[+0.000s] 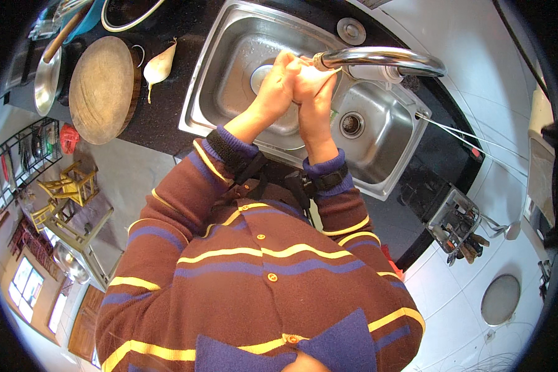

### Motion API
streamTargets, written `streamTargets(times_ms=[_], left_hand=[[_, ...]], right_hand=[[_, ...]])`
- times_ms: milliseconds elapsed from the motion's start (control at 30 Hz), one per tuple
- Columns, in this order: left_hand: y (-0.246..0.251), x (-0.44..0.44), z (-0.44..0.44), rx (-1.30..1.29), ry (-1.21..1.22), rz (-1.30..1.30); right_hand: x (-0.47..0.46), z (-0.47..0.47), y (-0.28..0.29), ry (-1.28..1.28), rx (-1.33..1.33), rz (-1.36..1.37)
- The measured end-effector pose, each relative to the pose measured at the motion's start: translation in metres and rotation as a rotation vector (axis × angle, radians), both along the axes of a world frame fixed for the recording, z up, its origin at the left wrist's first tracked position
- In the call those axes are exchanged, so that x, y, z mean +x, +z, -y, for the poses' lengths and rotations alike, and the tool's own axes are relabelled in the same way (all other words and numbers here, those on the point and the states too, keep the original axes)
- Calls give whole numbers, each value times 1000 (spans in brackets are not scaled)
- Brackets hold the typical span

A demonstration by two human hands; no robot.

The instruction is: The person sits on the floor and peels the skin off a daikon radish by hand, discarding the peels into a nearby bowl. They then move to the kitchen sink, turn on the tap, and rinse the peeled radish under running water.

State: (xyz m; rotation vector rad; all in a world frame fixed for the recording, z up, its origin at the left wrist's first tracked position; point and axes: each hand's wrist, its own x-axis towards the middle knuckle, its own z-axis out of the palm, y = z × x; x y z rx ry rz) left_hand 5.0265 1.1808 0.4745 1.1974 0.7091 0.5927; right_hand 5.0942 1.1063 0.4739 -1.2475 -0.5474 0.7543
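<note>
My left hand [275, 88] and my right hand [317, 100] meet over the large bowl of a double stainless-steel sink [235, 100], under the mouth of a curved chrome faucet [381, 59]. Between them is a pale root vegetable [309, 80], mostly hidden by the fingers, its thin tip pointing right. A round vessel with a pale rim lies below the hands in the bowl, partly covered by them. Another pale bulbous root vegetable [160, 67] lies on the dark counter, left of the sink.
A round wooden chopping board [101, 90] and a metal pan with a wooden handle [48, 86] stand at the left. The smaller sink bowl [376, 135] has an open drain. A metal sink strainer [351, 31] lies behind the sink; a utensil rack [455, 221] hangs at the right.
</note>
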Motion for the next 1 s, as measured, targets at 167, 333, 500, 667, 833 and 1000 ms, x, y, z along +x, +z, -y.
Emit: streamTargets(times_ms=[167,333,500,667,833,1000], left_hand=[[1,1,-7,-326,87,-85],[9,0,-4,-516,52,-102],[22,-7,-3,-593,12,-34],[27,-21,-4,153,-121,-53],[39,-33,-2,369,20,-164],[49,-24,0,298,96,-150]], right_hand=[[-5,2,3,19,-14,85],[-7,-4,6,-189,-124,123],[-1,-7,12,-215,-96,-106],[8,-10,12,-361,-76,-248],[12,-8,16,-426,-161,-53],[11,-11,21,-389,-256,313]])
